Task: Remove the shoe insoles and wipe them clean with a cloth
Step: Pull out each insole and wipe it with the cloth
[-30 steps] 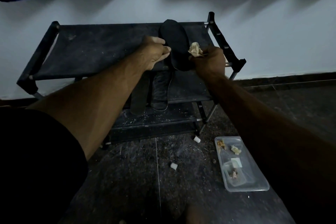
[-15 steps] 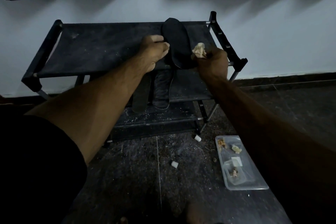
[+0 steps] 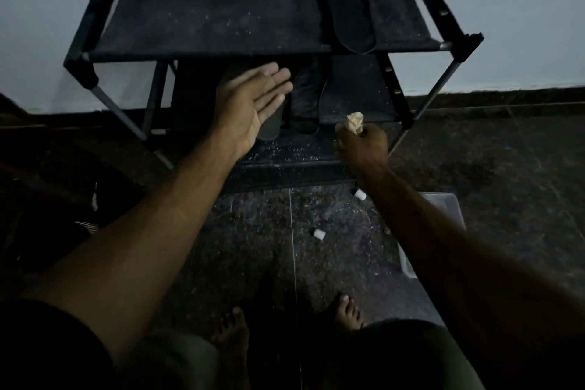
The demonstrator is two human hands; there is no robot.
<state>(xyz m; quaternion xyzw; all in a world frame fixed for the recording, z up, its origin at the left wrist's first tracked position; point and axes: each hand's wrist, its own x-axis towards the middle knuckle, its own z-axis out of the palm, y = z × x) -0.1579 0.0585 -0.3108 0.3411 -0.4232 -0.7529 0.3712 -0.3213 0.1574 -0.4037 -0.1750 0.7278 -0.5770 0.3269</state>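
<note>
dim room — a black fabric shoe rack (image 3: 202, 19) against a pale wall (image 3: 522, 9), dark speckled floor (image 3: 506, 161).

Our arms are bare from the short black sleeve (image 3: 47, 348) on our left upper arm down to the left hand (image 3: 250, 101), and the right arm is bare to the right hand (image 3: 361, 142). We wear dull olive-grey shorts (image 3: 177, 358) over both thighs. Our feet (image 3: 232, 331) are bare, toes showing, no shoes or socks.

left hand (image 3: 250, 101) flat, right hand (image 3: 361, 144) gripping cloth (image 3: 355, 121)
</note>
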